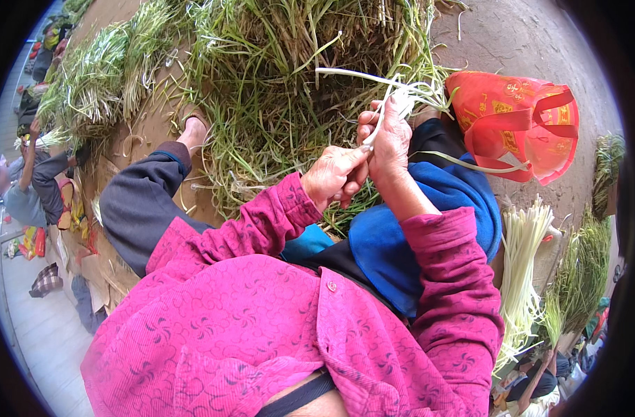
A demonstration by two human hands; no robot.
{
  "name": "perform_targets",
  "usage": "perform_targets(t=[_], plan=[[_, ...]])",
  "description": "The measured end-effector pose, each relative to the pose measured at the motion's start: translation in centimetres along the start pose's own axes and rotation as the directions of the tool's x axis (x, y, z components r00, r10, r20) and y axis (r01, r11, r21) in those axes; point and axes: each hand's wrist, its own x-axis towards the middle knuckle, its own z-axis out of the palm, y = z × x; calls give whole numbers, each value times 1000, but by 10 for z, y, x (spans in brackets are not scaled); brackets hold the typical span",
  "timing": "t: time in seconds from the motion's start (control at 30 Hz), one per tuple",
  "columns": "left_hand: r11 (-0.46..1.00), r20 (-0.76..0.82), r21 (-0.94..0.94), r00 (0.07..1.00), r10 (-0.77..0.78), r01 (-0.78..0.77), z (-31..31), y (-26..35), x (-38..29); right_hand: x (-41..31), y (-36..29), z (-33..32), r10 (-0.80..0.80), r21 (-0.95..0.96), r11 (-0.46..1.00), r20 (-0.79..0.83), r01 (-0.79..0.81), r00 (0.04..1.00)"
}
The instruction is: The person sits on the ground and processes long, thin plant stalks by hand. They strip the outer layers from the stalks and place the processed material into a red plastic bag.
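My right hand grips a small bunch of pale, slender plant stalks, with one long stalk jutting to the left. My left hand meets it just below. Its thumb and finger pinch the lower end of a pale stalk beside the right palm. Beneath both hands spreads a large heap of long green stems and leaves, between my knees. Another single stalk lies across the blue cloth on my right leg. The left hand's curled fingers are partly hidden.
A red bag with handles stands at my right foot. Beside my right thigh lies a sorted bundle of pale stalks. More green plants lie farther right, others at upper left. A person sits at far left.
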Motion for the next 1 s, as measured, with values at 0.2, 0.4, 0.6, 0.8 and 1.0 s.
perform_targets(t=[0.2, 0.4, 0.6, 0.8, 1.0], plan=[[825, -56, 496, 939, 341, -270, -30, 15, 5, 1, 1, -1, -42, -68, 997, 44, 45, 998], [-85, 128, 989, 399, 908, -124, -58, 42, 51, -5, 3, 1, 12, -84, 996, 51, -8, 999], [417, -60, 904, 936, 348, -97, -56, 44, 75, -5, -5, 6, -68, -47, 996, 55, 71, 996], [882, 71, -227, 896, 439, -414, -53, 47, 20, -2, -7, 12, -272, -20, 961, 84, 274, 959], [915, 27, 300, 961, 276, -271, -25, 28, 20, -9, 6, 5, -156, -185, 969, 61, 165, 986]])
